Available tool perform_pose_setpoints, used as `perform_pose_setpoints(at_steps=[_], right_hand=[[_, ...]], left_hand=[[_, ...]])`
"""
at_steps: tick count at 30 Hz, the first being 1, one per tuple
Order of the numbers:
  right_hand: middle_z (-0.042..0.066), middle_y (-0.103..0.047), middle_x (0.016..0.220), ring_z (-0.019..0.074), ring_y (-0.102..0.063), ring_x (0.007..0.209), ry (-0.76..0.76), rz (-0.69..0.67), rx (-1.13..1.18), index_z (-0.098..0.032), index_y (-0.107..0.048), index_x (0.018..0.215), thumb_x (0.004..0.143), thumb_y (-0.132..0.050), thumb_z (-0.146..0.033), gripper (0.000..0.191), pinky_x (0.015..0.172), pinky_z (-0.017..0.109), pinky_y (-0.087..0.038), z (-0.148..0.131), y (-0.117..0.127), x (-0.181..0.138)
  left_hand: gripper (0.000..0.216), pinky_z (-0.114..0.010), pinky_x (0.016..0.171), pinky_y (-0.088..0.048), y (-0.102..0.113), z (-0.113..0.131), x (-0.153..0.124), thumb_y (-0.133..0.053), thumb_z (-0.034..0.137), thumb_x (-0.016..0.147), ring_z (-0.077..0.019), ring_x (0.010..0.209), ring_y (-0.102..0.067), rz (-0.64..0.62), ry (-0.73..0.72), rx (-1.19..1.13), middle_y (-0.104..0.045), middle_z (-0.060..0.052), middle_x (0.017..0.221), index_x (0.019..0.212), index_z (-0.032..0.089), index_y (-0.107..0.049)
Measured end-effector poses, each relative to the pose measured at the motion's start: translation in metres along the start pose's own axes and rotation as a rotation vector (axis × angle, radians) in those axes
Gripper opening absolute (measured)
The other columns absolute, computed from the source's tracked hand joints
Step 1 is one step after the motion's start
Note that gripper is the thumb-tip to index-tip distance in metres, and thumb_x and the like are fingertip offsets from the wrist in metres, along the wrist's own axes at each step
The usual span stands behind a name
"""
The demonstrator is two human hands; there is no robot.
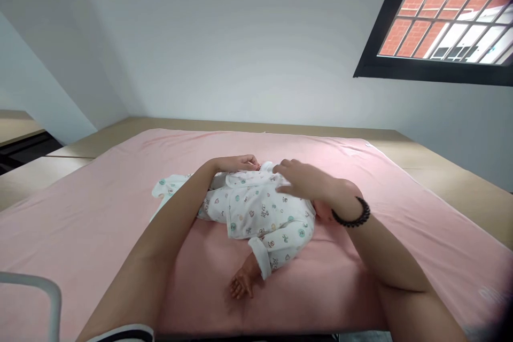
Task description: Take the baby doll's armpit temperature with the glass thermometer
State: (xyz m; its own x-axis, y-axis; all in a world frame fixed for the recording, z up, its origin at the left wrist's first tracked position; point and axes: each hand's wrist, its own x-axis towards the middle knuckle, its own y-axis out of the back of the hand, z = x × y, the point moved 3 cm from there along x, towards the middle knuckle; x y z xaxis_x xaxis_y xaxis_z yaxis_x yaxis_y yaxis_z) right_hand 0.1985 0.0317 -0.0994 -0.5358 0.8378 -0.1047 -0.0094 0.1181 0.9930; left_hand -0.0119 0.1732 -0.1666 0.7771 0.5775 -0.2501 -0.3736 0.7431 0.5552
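A baby doll lies on its back on a pink sheet. It wears a white printed top, and its head at the right is mostly hidden behind my right forearm. My left hand reaches across the doll's legs, its fingers closed around the doll's far hand, just by the white cuff. My right hand is over the upper chest and far sleeve, thumb and fingers apart, slightly blurred. The doll's near arm lies toward me, its small hand palm up below a folded cuff.
The pink sheet covers a wooden table. A white wall rises behind it, with a dark-framed barred window at upper right. A grey curved rail stands at the lower left. Printed cloth shows around the doll's legs.
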Motion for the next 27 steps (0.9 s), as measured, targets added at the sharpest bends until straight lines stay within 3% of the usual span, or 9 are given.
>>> perform_pose_setpoints(at_steps=[5,8,12,14,16,18,19,22,27], right_hand=[[0.007,-0.066,0.114,0.0198,-0.066,0.078,-0.157,-0.250,0.258,-0.024,-0.065,0.114,0.090,-0.063,-0.041,0.030,0.061,0.030,-0.051,0.061,0.013,-0.016],[0.004,-0.068,0.122,0.0211,-0.067,0.101,-0.029,-0.310,0.368,-0.031,-0.068,0.123,0.093,-0.060,-0.039,0.032,0.077,0.028,-0.055,0.079,0.021,-0.025],[0.006,-0.053,0.149,0.0216,-0.047,0.138,0.116,-0.186,0.607,-0.028,-0.055,0.143,0.098,-0.054,-0.041,0.047,0.108,0.030,-0.044,0.126,0.023,-0.036],[0.010,-0.043,0.157,0.0228,-0.041,0.144,0.139,-0.152,0.794,-0.024,-0.046,0.149,0.096,-0.056,-0.043,0.058,0.111,0.033,-0.041,0.158,0.006,-0.037],[0.015,-0.036,0.160,0.0242,-0.043,0.144,0.094,-0.061,0.986,-0.023,-0.030,0.157,0.097,-0.046,-0.050,0.067,0.109,0.040,-0.044,0.187,-0.021,-0.031],[0.016,-0.030,0.163,0.0250,-0.041,0.145,0.066,0.111,1.192,-0.027,-0.017,0.160,0.099,-0.034,-0.058,0.071,0.108,0.047,-0.043,0.207,-0.047,-0.020],[0.013,-0.027,0.165,0.0258,-0.039,0.146,0.085,0.198,1.321,-0.032,-0.016,0.159,0.098,-0.033,-0.063,0.070,0.110,0.050,-0.041,0.212,-0.058,-0.014],[0.004,-0.032,0.164,0.0259,-0.037,0.147,0.146,0.261,1.558,-0.040,-0.032,0.153,0.094,-0.039,-0.067,0.065,0.116,0.054,-0.035,0.204,-0.081,0.003],[0.001,-0.047,0.153,0.0265,-0.045,0.140,0.152,0.181,1.601,-0.039,-0.050,0.140,0.093,-0.040,-0.068,0.056,0.110,0.054,-0.046,0.161,-0.087,0.025]], left_hand=[[0.053,-0.031,0.091,-0.050,-0.003,-0.004,0.005,-0.059,0.065,0.086,-0.0236,0.117,-0.057,0.060,0.086,0.007,-0.056,-0.005,0.138,0.126,0.030,-0.055],[0.049,-0.033,0.098,-0.046,-0.007,-0.002,0.014,-0.044,0.066,0.093,-0.0244,0.119,-0.055,0.118,0.079,0.034,-0.059,-0.006,0.131,0.120,0.027,-0.057],[0.050,-0.039,0.098,-0.044,-0.017,0.005,0.024,-0.029,0.063,0.099,-0.0267,0.108,-0.057,0.186,0.021,0.210,-0.061,-0.009,0.113,0.094,0.022,-0.057],[0.050,-0.041,0.097,-0.044,-0.021,0.008,0.025,-0.031,0.064,0.097,-0.0274,0.105,-0.056,0.210,0.017,0.314,-0.060,-0.010,0.114,0.088,0.022,-0.056],[0.047,-0.040,0.094,-0.045,-0.023,0.010,0.025,-0.037,0.064,0.094,-0.0269,0.102,-0.056,0.244,0.017,0.354,-0.058,-0.010,0.118,0.089,0.022,-0.058],[0.043,-0.037,0.087,-0.046,-0.024,0.011,0.025,-0.043,0.061,0.092,-0.0256,0.097,-0.057,0.271,-0.007,0.366,-0.059,-0.009,0.116,0.088,0.021,-0.058],[0.041,-0.036,0.083,-0.046,-0.025,0.011,0.025,-0.044,0.059,0.091,-0.0247,0.093,-0.057,0.273,-0.025,0.369,-0.059,-0.008,0.113,0.087,0.021,-0.057],[0.034,-0.033,0.074,-0.043,-0.026,0.010,0.026,-0.047,0.055,0.091,-0.0228,0.085,-0.056,0.270,-0.054,0.346,-0.060,-0.005,0.099,0.088,0.021,-0.055],[0.031,-0.032,0.070,-0.039,-0.029,0.007,0.026,-0.048,0.052,0.092,-0.0203,0.076,-0.052,0.305,-0.083,0.326,-0.058,-0.002,0.084,0.087,0.022,-0.054]])
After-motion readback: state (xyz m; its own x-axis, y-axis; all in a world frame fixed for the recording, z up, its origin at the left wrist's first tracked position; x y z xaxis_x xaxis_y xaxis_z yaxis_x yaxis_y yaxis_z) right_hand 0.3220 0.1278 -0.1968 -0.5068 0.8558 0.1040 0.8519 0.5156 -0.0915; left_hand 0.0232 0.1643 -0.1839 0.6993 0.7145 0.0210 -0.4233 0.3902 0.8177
